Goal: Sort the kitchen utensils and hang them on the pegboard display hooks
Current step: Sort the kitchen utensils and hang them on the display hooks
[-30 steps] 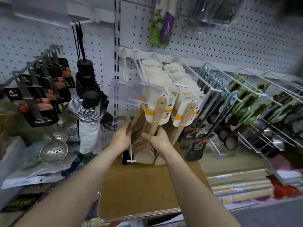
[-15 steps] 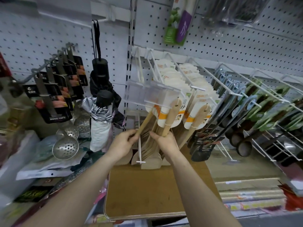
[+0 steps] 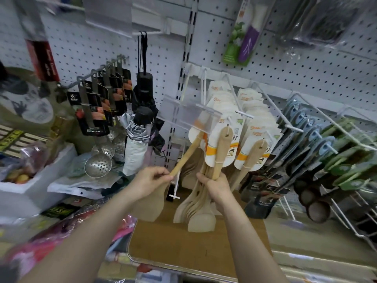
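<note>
My left hand (image 3: 150,181) grips one wooden spatula (image 3: 186,155) by its handle, tilted so the handle's end reaches up to the clear price-tag holder (image 3: 187,115) on a white hook. The spatula's blade (image 3: 151,203) hangs below my left hand. My right hand (image 3: 216,187) holds the handles of a bunch of wooden spatulas (image 3: 195,209) that hang from the neighbouring hook (image 3: 234,99), with labelled cards (image 3: 222,144) behind them. The white pegboard (image 3: 285,68) backs all the hooks.
Steel skimmers (image 3: 98,164) on black cards hang at the left, folded umbrellas (image 3: 138,135) beside them. To the right are hooks with blue-handled (image 3: 312,135) and green-handled utensils (image 3: 350,164). A brown board (image 3: 193,248) lies below my hands. Bags and boxes (image 3: 30,186) crowd the lower left.
My left hand has pulled one spatula apart from the bunch and swung it leftward, its handle end now at the price-tag holder. The view has shifted, so the display sits further right.
</note>
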A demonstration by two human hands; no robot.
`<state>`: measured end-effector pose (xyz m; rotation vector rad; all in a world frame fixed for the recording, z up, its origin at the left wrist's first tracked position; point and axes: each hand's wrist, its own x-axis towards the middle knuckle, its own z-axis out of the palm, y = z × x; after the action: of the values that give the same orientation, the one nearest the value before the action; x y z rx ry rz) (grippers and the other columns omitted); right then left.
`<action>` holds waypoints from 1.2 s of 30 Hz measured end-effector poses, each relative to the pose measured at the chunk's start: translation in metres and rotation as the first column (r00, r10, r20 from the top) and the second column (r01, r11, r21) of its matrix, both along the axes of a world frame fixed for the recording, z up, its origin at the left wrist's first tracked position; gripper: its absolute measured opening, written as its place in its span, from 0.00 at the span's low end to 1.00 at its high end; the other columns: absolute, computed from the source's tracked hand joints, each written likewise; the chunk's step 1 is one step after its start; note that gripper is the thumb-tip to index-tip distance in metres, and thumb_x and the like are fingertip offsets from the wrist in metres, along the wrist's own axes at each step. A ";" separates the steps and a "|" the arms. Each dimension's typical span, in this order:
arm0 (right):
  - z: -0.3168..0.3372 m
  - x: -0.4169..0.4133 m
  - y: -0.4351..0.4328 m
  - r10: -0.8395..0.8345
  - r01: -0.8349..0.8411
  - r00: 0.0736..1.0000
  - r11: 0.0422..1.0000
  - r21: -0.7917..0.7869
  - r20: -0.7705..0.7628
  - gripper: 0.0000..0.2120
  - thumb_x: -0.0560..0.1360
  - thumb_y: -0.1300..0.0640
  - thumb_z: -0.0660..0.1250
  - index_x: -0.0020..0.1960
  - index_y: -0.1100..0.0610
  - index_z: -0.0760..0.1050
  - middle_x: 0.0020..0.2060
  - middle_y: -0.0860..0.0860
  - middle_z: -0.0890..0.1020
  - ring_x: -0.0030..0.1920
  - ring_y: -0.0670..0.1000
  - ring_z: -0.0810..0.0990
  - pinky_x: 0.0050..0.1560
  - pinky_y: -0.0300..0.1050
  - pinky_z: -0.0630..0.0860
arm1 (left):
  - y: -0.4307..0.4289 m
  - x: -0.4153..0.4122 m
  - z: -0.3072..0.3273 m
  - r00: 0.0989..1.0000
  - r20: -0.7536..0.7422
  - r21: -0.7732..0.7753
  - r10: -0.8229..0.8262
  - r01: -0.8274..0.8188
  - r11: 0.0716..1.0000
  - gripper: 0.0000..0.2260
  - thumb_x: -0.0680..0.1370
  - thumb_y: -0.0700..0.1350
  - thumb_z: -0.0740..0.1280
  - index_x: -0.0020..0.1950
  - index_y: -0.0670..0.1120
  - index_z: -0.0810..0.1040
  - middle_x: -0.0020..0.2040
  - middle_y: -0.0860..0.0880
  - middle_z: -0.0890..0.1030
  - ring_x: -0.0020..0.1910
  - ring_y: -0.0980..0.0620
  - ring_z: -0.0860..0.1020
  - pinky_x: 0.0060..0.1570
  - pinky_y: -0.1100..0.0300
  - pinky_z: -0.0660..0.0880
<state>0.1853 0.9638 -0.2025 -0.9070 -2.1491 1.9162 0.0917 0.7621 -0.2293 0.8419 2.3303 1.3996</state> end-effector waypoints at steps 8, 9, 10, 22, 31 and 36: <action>0.001 0.008 0.000 0.081 -0.081 0.997 0.996 -0.030 0.007 0.14 0.75 0.55 0.72 0.59 0.56 0.77 0.51 0.53 0.82 0.51 0.52 0.80 0.52 0.48 0.76 | -0.004 0.030 0.009 0.998 0.025 0.031 0.059 -0.060 0.998 0.06 0.75 0.52 0.68 0.46 0.54 0.83 0.43 0.46 0.82 0.40 0.52 0.78 0.41 0.67 0.71; 0.003 0.009 0.000 0.099 -0.099 0.995 0.995 -0.029 0.007 0.11 0.75 0.56 0.72 0.56 0.55 0.78 0.50 0.53 0.82 0.50 0.51 0.80 0.50 0.46 0.76 | -0.001 0.035 0.009 0.998 0.022 0.036 0.054 -0.054 0.998 0.04 0.76 0.50 0.69 0.46 0.53 0.83 0.43 0.47 0.83 0.41 0.54 0.78 0.43 0.67 0.72; 0.004 0.011 0.000 0.117 -0.117 0.993 0.993 -0.027 0.003 0.07 0.75 0.57 0.72 0.53 0.54 0.78 0.49 0.53 0.82 0.49 0.50 0.80 0.47 0.45 0.76 | 0.002 0.040 0.008 0.999 0.020 0.041 0.048 -0.049 0.998 0.03 0.76 0.48 0.70 0.47 0.52 0.83 0.43 0.49 0.83 0.42 0.56 0.79 0.46 0.66 0.73; 0.013 0.026 0.022 0.127 -0.128 0.992 0.986 0.109 0.023 0.09 0.75 0.59 0.72 0.55 0.57 0.80 0.46 0.51 0.83 0.50 0.53 0.81 0.53 0.47 0.77 | 0.058 0.047 -0.006 0.962 -0.261 -0.142 0.086 -0.127 0.982 0.19 0.73 0.46 0.73 0.63 0.52 0.79 0.56 0.52 0.82 0.46 0.55 0.79 0.51 0.60 0.76; 0.012 0.022 0.013 0.144 -0.139 0.989 0.981 0.134 -0.021 0.12 0.72 0.58 0.75 0.49 0.45 0.75 0.46 0.46 0.83 0.52 0.51 0.82 0.58 0.51 0.79 | 0.074 0.029 -0.003 0.971 -0.226 -0.124 0.080 -0.111 0.986 0.20 0.78 0.43 0.66 0.70 0.50 0.72 0.62 0.49 0.78 0.55 0.52 0.78 0.57 0.55 0.75; 0.018 0.025 0.014 0.145 -0.140 0.983 0.989 0.055 -0.108 0.32 0.71 0.64 0.75 0.70 0.53 0.65 0.59 0.51 0.78 0.58 0.47 0.79 0.57 0.42 0.78 | 0.077 0.018 0.016 0.987 -0.077 0.123 0.139 -0.128 0.984 0.21 0.82 0.45 0.60 0.75 0.53 0.65 0.69 0.53 0.73 0.68 0.55 0.71 0.67 0.57 0.68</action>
<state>0.2104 0.9780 -0.1842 -0.6368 -2.2376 1.9190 0.1099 0.8392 -0.2138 0.8050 2.4282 1.5996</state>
